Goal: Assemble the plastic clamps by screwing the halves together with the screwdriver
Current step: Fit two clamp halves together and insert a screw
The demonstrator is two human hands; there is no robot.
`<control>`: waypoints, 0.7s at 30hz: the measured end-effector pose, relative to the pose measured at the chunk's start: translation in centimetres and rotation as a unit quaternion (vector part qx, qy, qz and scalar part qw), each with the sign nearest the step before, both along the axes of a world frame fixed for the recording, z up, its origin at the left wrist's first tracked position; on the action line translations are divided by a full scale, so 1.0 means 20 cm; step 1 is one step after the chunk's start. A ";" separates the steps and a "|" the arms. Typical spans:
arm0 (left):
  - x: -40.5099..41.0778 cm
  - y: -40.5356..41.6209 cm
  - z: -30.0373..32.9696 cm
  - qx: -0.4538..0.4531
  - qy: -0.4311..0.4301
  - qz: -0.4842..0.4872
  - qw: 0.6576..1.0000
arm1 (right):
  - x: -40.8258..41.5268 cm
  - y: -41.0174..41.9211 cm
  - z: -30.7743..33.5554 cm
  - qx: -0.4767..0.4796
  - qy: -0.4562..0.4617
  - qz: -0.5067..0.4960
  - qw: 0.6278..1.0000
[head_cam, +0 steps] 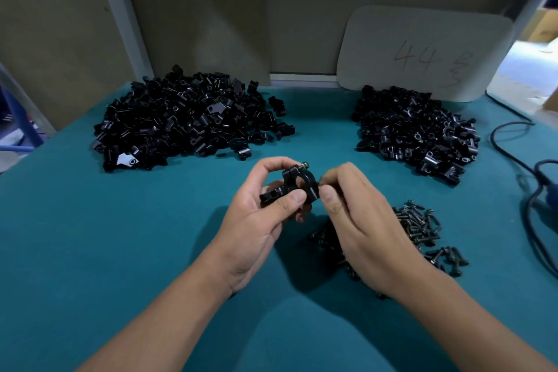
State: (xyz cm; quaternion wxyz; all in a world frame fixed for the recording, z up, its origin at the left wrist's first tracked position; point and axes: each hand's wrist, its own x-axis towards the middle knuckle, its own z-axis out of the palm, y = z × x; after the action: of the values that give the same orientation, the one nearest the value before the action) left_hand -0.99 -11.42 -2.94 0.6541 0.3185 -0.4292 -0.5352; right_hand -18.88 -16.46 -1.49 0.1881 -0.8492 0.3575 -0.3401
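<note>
Head view looks down on your two hands, raised together just above the teal desk [105,235]. Your left hand [256,220] grips a black plastic clamp [294,186]: the thumb presses its near face and the curled fingers wrap over its far side. Two halves of the clamp sit closed against each other, leaving a round hole through the middle, and a flat lug sticks out to the left under your fingers. A screw [305,164] stands proud of the clamp's top right corner, its head not seated. Your right hand [356,214] meets the clamp from the right with thumb and forefinger pinched together at its edge; a small dark piece seems to be between them, but it is too hidden to name.

Just behind and under your right hand, a loose scatter of black screws [422,229] lies on the desk, partly covered by your wrist. Farther back on the left sits a large heap of black clamp halves [187,121], and well apart on the right a smaller heap of black clamp parts [416,130]. Behind that right heap a pale rounded board [422,48] leans upright with "44" handwritten on it. A black cable [513,157] loops along the desk's right edge toward a blue object [548,199] cut off by the frame; you cannot tell what it is.
</note>
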 end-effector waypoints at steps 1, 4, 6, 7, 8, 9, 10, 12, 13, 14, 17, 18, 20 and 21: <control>0.00 0.00 0.00 0.000 -0.005 0.002 1.000 | 0.00 0.00 0.00 -0.005 0.001 0.003 1.000; 0.00 0.01 0.00 0.000 -0.014 -0.008 1.000 | 0.00 -0.01 0.01 -0.023 0.014 0.001 1.000; 0.00 0.01 0.00 0.002 -0.022 -0.009 1.000 | 0.00 -0.01 0.01 -0.005 0.022 0.001 1.000; 0.00 0.01 0.00 0.004 -0.027 -0.008 1.000 | 0.00 -0.01 0.01 0.006 0.026 -0.003 1.000; 0.00 0.02 0.00 0.005 -0.032 -0.006 0.999 | 0.00 -0.01 0.01 0.011 0.029 -0.008 0.999; 0.00 0.02 0.01 0.006 -0.034 -0.005 0.999 | 0.00 -0.02 0.02 0.012 0.030 -0.012 0.999; 0.00 0.02 0.01 0.007 -0.034 -0.003 0.999 | 0.00 -0.02 0.02 0.013 0.032 -0.012 0.999; -0.01 0.02 0.00 0.011 -0.014 0.002 1.000 | 0.01 -0.02 0.04 0.016 0.030 -0.001 0.999; -0.03 0.02 0.00 0.016 0.004 -0.001 1.000 | 0.01 -0.02 0.04 0.016 0.019 0.000 1.000; -0.05 0.02 0.01 0.022 0.027 -0.009 0.999 | 0.00 -0.02 0.05 0.018 0.004 -0.004 1.000; -0.18 0.00 0.03 0.033 0.065 -0.029 0.997 | -0.06 -0.02 0.09 0.027 -0.026 -0.038 0.999; -0.22 0.00 0.04 0.034 0.059 -0.032 0.997 | -0.08 -0.01 0.10 0.022 -0.028 -0.056 0.998; -0.28 0.00 0.05 0.033 0.023 -0.037 0.999 | -0.15 0.03 0.11 0.003 -0.011 -0.094 0.996; -0.30 0.01 0.04 0.031 -0.004 -0.036 0.999 | -0.18 0.06 0.11 -0.012 0.004 -0.114 0.993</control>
State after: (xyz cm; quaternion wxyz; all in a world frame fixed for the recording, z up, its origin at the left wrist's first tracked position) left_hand -6.93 -11.31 -2.08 0.6227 0.3249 -0.4263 -0.5700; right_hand -22.57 -15.22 0.81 0.1368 -0.8066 0.4483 -0.3602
